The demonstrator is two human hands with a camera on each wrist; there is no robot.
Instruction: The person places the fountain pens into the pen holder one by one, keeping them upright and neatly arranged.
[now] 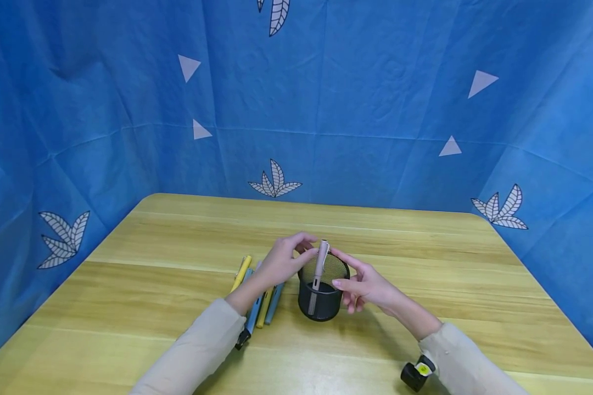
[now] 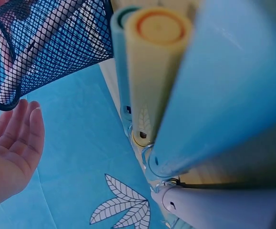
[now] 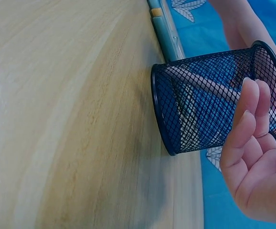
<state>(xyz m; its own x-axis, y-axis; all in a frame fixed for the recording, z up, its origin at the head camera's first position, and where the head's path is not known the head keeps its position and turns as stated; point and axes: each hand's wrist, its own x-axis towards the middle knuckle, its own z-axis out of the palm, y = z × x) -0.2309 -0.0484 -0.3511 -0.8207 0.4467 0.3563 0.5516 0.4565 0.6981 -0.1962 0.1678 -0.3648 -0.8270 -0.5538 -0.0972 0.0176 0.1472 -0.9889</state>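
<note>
A mesh pen cup (image 1: 328, 305), left hand (image 1: 283, 259) relaxed at ten o'clock, right hand (image 1: 370, 285) loosely gripping at three, could tip its capped pen (image 1: 321, 261) out if nudged.

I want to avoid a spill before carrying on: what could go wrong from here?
The tilted pen rises above the rim of the mesh cup, near the left hand, and might get snagged. The right hand is at that rim; an uneven push could tip the cup. The left arm passes over loose pens, and a low sweep could roll them.
</note>
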